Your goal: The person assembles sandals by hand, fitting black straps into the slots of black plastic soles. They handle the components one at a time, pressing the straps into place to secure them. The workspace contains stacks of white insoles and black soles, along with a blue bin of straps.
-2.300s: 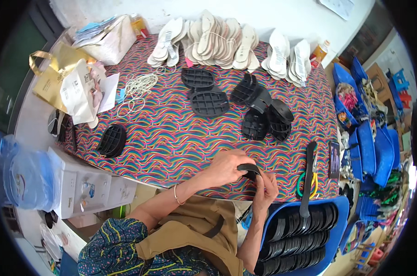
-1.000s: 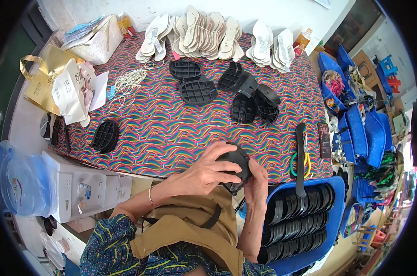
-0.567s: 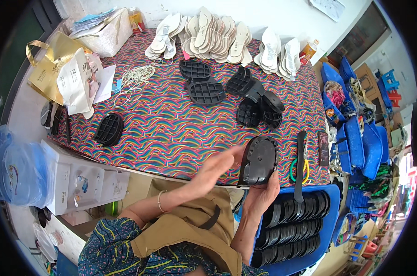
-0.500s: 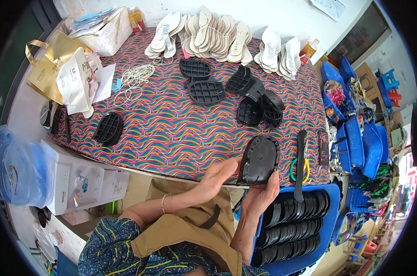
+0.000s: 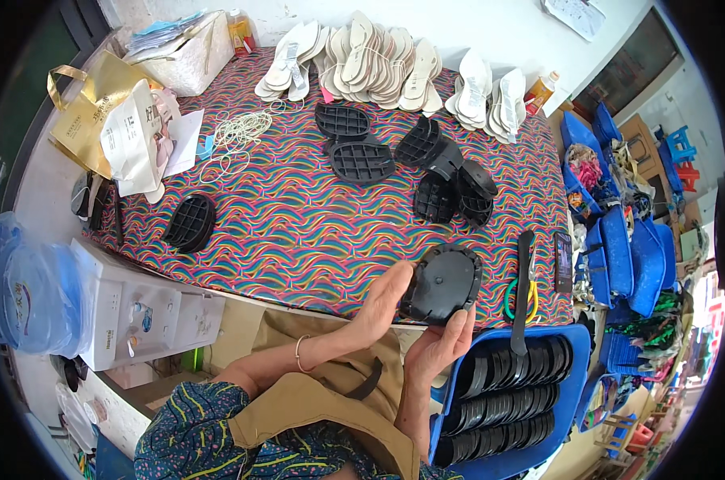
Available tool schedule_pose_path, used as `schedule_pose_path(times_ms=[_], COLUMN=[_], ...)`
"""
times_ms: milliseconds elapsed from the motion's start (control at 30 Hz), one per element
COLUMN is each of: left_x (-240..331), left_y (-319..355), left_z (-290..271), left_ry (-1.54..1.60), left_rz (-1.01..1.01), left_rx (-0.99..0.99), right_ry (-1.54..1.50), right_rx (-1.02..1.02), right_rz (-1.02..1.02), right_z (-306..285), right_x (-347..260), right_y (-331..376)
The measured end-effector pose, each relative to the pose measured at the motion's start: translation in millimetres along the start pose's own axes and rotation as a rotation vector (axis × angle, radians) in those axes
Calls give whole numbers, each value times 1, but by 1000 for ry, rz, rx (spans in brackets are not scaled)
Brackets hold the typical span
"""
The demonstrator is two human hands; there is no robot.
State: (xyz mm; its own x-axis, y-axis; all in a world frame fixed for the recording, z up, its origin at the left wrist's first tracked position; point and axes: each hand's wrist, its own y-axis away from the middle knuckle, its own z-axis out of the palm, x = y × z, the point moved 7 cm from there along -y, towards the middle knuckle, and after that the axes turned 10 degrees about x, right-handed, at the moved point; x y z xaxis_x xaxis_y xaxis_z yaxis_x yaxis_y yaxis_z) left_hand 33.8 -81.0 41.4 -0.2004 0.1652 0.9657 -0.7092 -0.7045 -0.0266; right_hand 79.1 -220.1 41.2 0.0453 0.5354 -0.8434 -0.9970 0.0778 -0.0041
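A black moulded shoe heel [image 5: 442, 282], rounded with a notched rim, is held up over the table's front edge, its smooth face toward me. My right hand [image 5: 441, 346] grips it from below, thumb and fingers at its lower right edge. My left hand [image 5: 385, 304] is at its left side with fingers stretched out and pressed together; whether the fingertips touch it is hard to tell. Beyond lie more black heels with gridded hollows: a pair [image 5: 361, 162] at the back middle, a small heap [image 5: 446, 170] to its right, and a single heel [image 5: 191, 224] at left.
A blue bin [image 5: 580, 352] with rows of black parts stands at lower right. Above it lie a dark strap-like strip [image 5: 524, 276], yellow-green scissors [image 5: 510, 299] and a phone [image 5: 563, 262]. Bundled white insoles [image 5: 370, 64] line the back; rubber bands [image 5: 236, 134] and bags [image 5: 130, 132] sit left.
The heel has been turned and tilted in my right hand and sits slightly lower and further left. My left hand has tipped more upright beside it.
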Motion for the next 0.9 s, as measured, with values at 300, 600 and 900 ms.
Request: schedule_pose_path(times_ms=[300,600,900], left_x=[7,13,18], left_y=[-2,-19,-35], left_z=[-12,-12,-16], left_ry=[-350,-270,-154], left_rz=[246,214,111], left_rx=[35,5,-69], right_ry=[181,184,178], right_rx=[-30,-116,-238], right_rz=[-114,-91,-6], right_z=[1,-1,0], right_x=[2,7,9], right_y=[10,1,-18])
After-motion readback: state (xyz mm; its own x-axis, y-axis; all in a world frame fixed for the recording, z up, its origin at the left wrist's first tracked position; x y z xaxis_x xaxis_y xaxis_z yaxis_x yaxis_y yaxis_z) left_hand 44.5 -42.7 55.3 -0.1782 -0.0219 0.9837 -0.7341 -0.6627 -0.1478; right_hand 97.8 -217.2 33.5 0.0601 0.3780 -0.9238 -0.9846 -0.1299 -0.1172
